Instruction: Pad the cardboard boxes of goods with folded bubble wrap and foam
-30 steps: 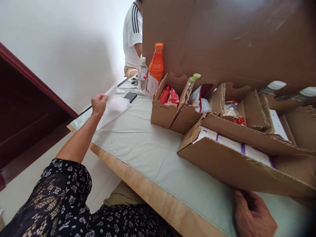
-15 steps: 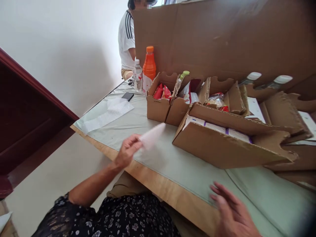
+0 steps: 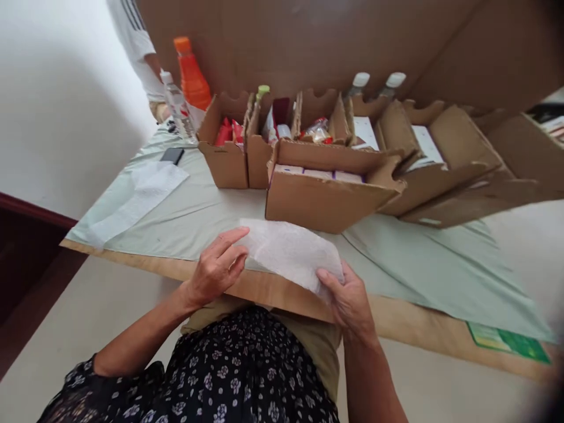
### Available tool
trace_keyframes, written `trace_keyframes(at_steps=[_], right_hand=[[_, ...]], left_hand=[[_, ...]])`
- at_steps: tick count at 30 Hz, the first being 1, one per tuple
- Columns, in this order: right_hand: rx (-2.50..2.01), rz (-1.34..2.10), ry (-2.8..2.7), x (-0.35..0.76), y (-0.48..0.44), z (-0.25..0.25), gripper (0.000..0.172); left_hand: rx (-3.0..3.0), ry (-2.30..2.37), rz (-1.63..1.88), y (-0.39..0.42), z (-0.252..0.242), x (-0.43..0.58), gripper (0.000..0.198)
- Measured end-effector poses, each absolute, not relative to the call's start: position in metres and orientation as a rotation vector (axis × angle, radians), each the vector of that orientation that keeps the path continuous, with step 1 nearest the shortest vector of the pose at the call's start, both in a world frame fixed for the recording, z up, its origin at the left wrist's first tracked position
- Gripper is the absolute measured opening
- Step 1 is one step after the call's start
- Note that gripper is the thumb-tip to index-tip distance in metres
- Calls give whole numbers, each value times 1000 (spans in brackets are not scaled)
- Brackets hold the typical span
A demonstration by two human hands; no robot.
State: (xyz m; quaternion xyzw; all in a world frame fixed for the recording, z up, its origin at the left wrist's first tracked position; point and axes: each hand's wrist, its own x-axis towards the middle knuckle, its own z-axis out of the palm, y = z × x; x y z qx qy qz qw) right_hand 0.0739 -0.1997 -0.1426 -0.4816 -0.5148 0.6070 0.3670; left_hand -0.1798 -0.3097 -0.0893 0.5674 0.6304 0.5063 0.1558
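A white, translucent piece of bubble wrap [image 3: 293,249] stretches between my two hands above the table's front edge. My right hand [image 3: 350,296] is closed on its right end, the thumb lying on top and the other fingers beneath. At the opposite end, my left hand [image 3: 218,264] has curled fingers on the sheet's edge, the index finger and thumb slightly apart. Just beyond the sheet stands a cardboard box [image 3: 317,202] holding several white packs with purple edges.
Further cardboard bins [image 3: 224,164] with red packets and other goods line the back. On the left are an orange bottle [image 3: 194,79], a clear bottle [image 3: 178,111], a black phone [image 3: 172,155] and a bubble wrap strip [image 3: 141,197]. A person in a white shirt [image 3: 136,53] is behind.
My right hand has come in from the right and taken hold of the bubble wrap, which is now spread out between both hands. The view has swung to the right.
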Motion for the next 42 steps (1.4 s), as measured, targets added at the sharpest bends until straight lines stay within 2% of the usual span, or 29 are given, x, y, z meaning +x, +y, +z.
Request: trace_keyframes(at_steps=[2,6,8,11,15,19,23,26,29,33,37,42], right_hand=[[-1369,1291,-1581,84,-187,-140,65],[-1682,641,-1990,108,-170,-149,81],[-1756,341,-2049,123,-167,-152,83],[-1674,42,-2044,130,-168,-149,74],[-1269,130,-2338,82,-177,-148,53],[-1055,290,-2642,38,-180,-164,48],[-1173,179,-2622,86,-175,-182,50],[-1354,27,-2499,137,-171,-182,47],[-1455,-91,-2330,140,-172,-171,45],[-1177,73,-2467,71,-176,-161,44],[-947,271,-2700,39,-175,-172,46],[-1242,183,-2580,113,-175,-182,47]], left_hand=[[1861,1889,1222,-309,-106,-183,12],[2155,2016,725,-312,-129,-184,17],[2235,2078,622,-314,-129,-185,17],[2277,2146,661,-308,-122,-178,19],[2423,1969,602,-280,-124,-152,44],[2438,1814,239,-258,-150,-145,62],[2410,1767,123,-257,-166,-169,61],[2400,1765,157,-260,-160,-176,58],[2402,1840,275,-257,-146,-161,58],[2490,1799,381,-245,-146,-135,65],[2481,1771,182,-242,-169,-141,72],[2405,1858,126,-255,-170,-168,60]])
